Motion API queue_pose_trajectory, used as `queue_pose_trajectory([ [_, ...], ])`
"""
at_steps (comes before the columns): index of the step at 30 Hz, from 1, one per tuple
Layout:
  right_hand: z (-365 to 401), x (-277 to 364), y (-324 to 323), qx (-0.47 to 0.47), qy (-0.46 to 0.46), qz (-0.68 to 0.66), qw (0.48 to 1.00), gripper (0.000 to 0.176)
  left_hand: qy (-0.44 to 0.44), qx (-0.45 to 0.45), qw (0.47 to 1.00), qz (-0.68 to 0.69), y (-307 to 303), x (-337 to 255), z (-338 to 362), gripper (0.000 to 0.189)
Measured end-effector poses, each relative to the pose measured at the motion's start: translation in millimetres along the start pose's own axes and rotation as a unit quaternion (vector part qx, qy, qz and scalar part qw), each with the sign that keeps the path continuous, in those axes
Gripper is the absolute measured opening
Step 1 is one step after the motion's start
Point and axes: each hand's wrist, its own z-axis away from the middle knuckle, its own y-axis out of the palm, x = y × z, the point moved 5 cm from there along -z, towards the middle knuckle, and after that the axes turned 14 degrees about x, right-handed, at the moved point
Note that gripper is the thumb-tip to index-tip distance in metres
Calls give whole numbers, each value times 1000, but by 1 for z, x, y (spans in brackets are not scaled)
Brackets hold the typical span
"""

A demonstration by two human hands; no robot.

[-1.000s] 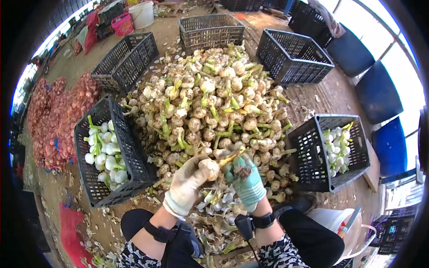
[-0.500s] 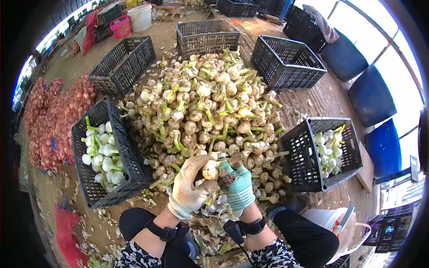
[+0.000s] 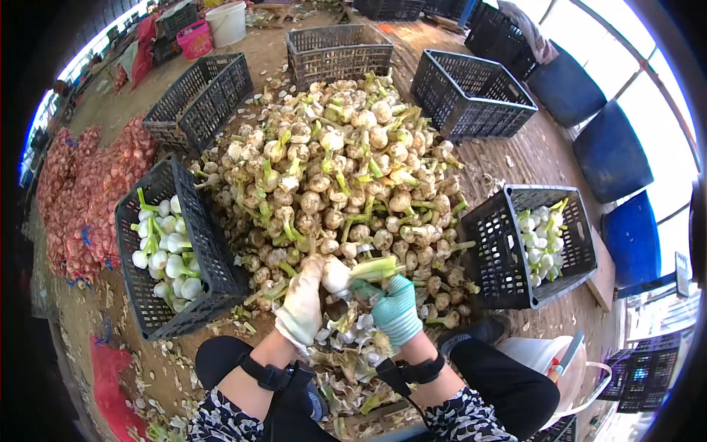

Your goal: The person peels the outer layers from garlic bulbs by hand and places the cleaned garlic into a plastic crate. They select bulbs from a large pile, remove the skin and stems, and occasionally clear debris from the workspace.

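A garlic bulb (image 3: 336,275) with a white, peeled surface is in the fingers of my left hand (image 3: 301,303), which wears a white glove. Its pale green stem (image 3: 379,269) points right, over my other hand. My right hand (image 3: 395,311), in a teal striped glove, is closed just below the stem, close to the bulb; whatever its fingers hold is hidden. Beyond both hands rises a big heap of unpeeled garlic (image 3: 331,177) with soil on the skins. Loose garlic skins (image 3: 357,339) lie below my hands, between my legs.
Black crates with white garlic stand at left (image 3: 213,258) and right (image 3: 504,254). More crates (image 3: 339,55) ring the heap's far side. Red net sacks (image 3: 96,191) lie at far left. A white bucket (image 3: 534,372) stands by my right knee.
The bulb between my hands has gone from brown and dirty to white, and its green stem now shows pointing right. My right hand has shifted slightly away from the bulb.
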Motion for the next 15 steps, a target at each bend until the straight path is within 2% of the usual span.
queue_pose_trajectory([
  [1,0,-11,-5,-34,70,-205,976,26,17,5,996,-91,2,-1,-1,41],
  [2,3,-22,-5,-67,138,-401,903,26,32,10,983,-180,4,-2,0,42],
  [3,4,-17,-11,-52,129,-276,951,22,29,47,994,-96,11,-2,1,43],
  [4,4,-15,-11,-52,129,-276,951,22,28,47,994,-96,8,3,0,43],
  [5,3,-9,-10,-46,136,-239,960,20,77,21,958,-276,1,3,-2,44],
  [6,1,-6,-8,-41,142,-201,968,18,123,-5,887,-446,8,-9,-2,46],
  [7,0,2,-3,-48,65,-116,990,14,81,13,908,-411,8,-11,0,56],
  [8,2,5,-5,-48,66,-116,990,14,80,13,908,-411,9,-20,4,56],
  [9,5,10,-10,-72,55,-237,967,15,31,67,973,-220,18,-26,7,60],
  [10,8,11,-15,-95,44,-354,929,17,-19,119,992,-19,28,-27,11,63],
  [11,12,3,-18,-76,67,-409,907,21,-28,137,989,55,32,-27,13,66],
  [12,15,-7,-19,-56,89,-462,880,25,-29,138,989,55,33,-26,13,66],
  [14,14,-18,-23,-59,102,-477,871,22,-4,142,989,27,33,-27,11,57],
  [15,13,-16,-20,-61,101,-478,870,22,-12,100,995,-1,29,-26,9,52],
])
